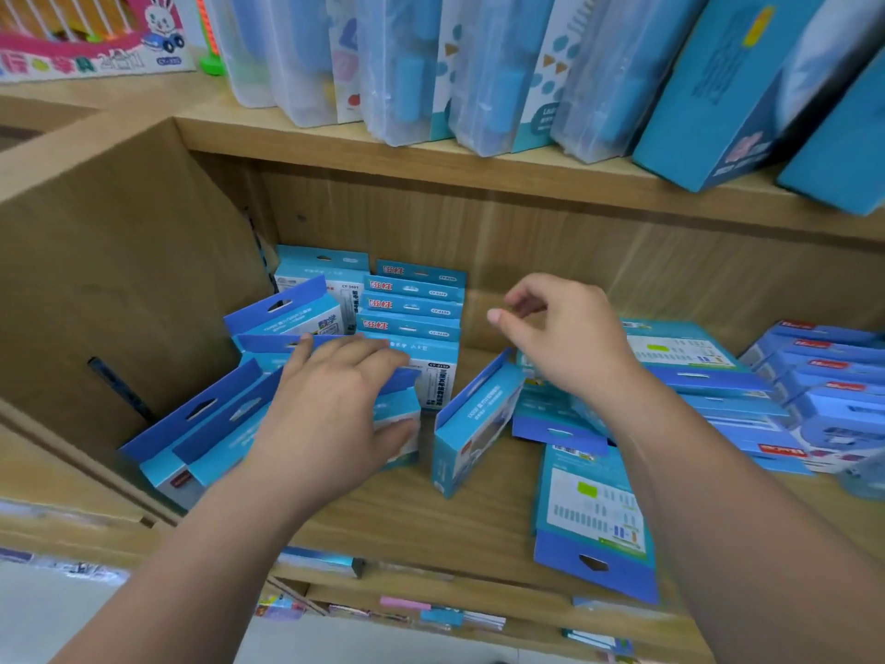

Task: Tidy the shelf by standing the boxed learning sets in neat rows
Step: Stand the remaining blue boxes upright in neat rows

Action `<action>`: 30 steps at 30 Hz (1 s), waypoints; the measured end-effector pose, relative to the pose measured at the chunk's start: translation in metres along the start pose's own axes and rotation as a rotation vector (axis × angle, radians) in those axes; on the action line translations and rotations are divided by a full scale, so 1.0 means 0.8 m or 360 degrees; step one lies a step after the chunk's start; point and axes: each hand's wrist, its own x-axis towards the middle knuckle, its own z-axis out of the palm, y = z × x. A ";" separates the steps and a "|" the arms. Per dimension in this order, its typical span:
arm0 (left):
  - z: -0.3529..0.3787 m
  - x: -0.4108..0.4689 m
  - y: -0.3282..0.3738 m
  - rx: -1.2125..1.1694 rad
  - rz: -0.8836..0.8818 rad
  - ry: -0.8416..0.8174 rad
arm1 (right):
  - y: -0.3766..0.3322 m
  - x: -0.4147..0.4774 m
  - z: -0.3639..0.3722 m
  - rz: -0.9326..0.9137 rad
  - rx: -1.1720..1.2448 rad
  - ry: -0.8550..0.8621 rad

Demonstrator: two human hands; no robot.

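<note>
The left hand's fingers (335, 349) lie nearly straight across the blue hang tabs of a leaning row of boxed sets (210, 424). The thumb is flat against the face of the front box, pressing rather than clenching. The left hand (330, 409) covers the right end of that row. The right hand's fingers (524, 299) are loosely curled and grasp nothing, thumb pointing left. The right hand (570, 337) hovers above the shelf, clear of every box. Between the two hands a single box (471, 424) stands tilted on its end. Behind the left hand an upright row (412, 304) (red lettering on each tab) stands by the back panel. Under the right forearm, flat boxes (594, 510) lie back side up in a loose scatter, one reaching the front edge of the wooden shelf (407, 515). Farther right sits a lying stack (823, 395). A cardboard wall (119, 280) closes the left side
</note>
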 end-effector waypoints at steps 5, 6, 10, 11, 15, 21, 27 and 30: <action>0.004 0.031 0.054 -0.0353 0.0222 0.0273 | 0.072 -0.042 -0.066 -0.0060 -0.0208 0.0308; 0.005 0.038 0.067 -0.0391 0.0275 0.0306 | 0.091 -0.051 -0.079 -0.0009 -0.0288 0.0306; 0.020 0.061 0.121 -0.0404 0.0423 0.0257 | 0.160 -0.086 -0.118 0.0245 -0.0388 0.0150; 0.025 0.065 0.134 -0.0401 0.0436 0.0214 | 0.172 -0.094 -0.123 0.0290 -0.0357 0.0096; 0.056 0.093 0.189 -0.0449 0.0449 -0.0013 | 0.208 -0.115 -0.134 0.0339 -0.0220 -0.0151; 0.111 0.136 0.238 -0.0536 0.0426 -0.0129 | 0.233 -0.125 -0.132 0.0262 -0.0054 -0.0106; 0.106 0.148 0.252 -0.0857 0.0190 0.0262 | 0.247 -0.113 -0.140 0.0222 0.0099 -0.0015; 0.089 0.157 0.259 -0.1263 -0.0160 0.0306 | 0.250 -0.107 -0.147 0.0306 0.0125 -0.0084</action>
